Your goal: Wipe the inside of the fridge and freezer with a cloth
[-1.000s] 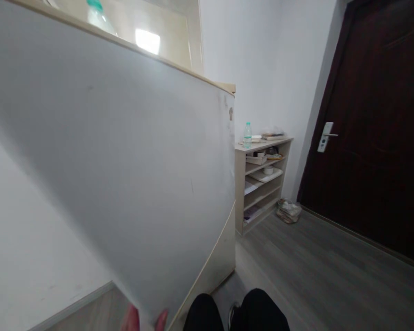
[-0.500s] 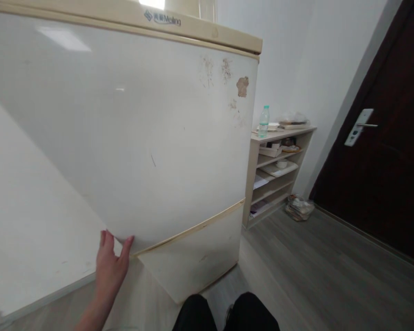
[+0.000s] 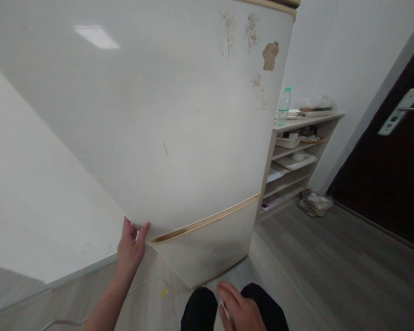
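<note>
The large white door of a refrigerator takes up the middle of the view, stained and scuffed at its upper right. My left hand holds the door's lower left corner, thumb on the front face and fingers round the left edge. A cream-edged seam runs below, above the smaller lower door. Low down in front of my knees is my right hand, fingers bent together and slightly blurred. A pale sliver shows between them; I cannot make out what it is.
To the right stands an open shelf with papers and trays, topped by a plastic bottle. A bagged bundle lies on the floor near a dark door. A cable runs over the floor at left.
The view has tipped down and left, so the refrigerator's top strip is mostly out of sight. My right hand has come into view. My left hand stays at the door corner.
</note>
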